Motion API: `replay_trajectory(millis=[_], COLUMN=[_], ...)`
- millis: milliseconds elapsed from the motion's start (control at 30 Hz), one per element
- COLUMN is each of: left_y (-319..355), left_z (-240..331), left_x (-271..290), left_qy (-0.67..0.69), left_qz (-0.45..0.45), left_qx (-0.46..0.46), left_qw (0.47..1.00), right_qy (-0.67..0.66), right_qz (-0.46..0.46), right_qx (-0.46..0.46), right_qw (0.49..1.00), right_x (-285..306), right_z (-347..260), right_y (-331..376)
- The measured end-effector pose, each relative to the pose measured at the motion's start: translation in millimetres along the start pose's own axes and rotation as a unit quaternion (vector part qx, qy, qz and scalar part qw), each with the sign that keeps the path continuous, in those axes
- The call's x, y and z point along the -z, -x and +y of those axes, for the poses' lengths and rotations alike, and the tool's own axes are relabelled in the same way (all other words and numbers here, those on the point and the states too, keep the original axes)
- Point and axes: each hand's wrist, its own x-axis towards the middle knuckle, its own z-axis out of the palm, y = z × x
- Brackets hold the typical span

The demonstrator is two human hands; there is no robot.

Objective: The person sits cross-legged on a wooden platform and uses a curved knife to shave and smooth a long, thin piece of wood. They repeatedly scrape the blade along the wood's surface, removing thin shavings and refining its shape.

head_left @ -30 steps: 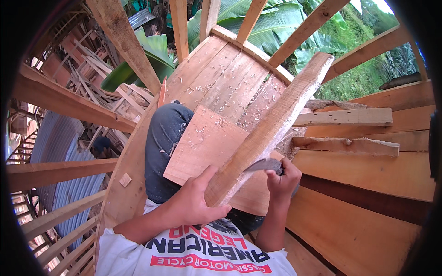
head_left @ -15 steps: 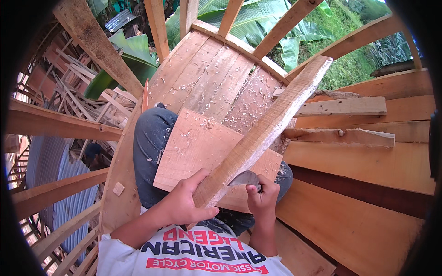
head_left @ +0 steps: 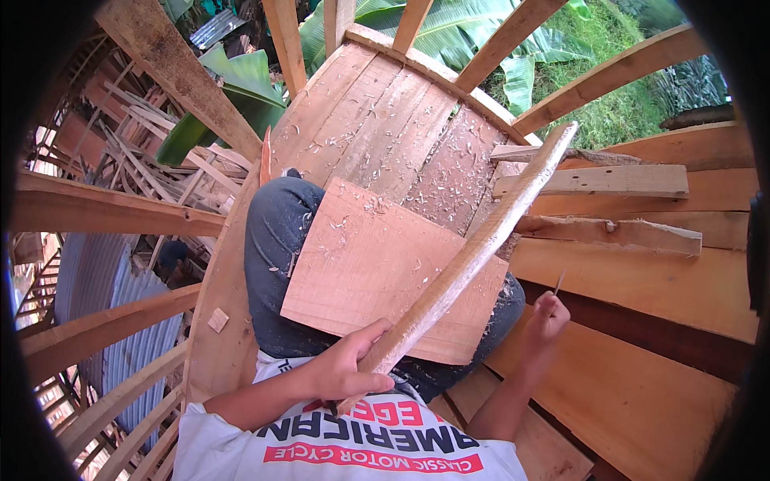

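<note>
Soft, even daylight fills the scene, with no hard shadows or glare on the wood. The middle is sharp, down to the shavings beyond the left hand [head_left: 341, 370]. Towards the rim straight beams bend strongly, detail smears, and a black fisheye border closes in.

No packages, labels, signs or screens here, only a red and black printed band across the white shirt [head_left: 353, 445].

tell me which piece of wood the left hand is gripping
The long narrow stick, slanting up to the right across the flat square board on the lap. The left hand grips its lower end; the board lies ungripped.
</note>
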Motion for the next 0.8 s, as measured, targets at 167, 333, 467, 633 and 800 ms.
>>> replay_trajectory(millis=[167,333,467,633,800], left_y=[-8,-9,-2,-7,-14], left_z=[10,8,14,8,1], left_x=[-12,-14,-11,-12,-6], left_qy=[0.066,0.034,-0.003,-0.071,-0.126], left_qz=[-0.043,0.002,-0.052,0.008,0.048], left_qx=[0.039,0.042,0.062,-0.002,-0.037], left_qw=[0.996,0.999,0.997,0.997,0.990], right_qy=[0.035,0.108,0.003,0.056,0.134], right_qz=[-0.178,-0.042,-0.017,-0.158,-0.102], right_qx=[0.153,0.053,-0.047,0.128,0.109], right_qw=[0.972,0.992,0.999,0.978,0.980], right_x=[-47,-46,-22,-39,-44], right_z=[-32,-5,0,-31,-32], right_y=[63,25,6,47,37])
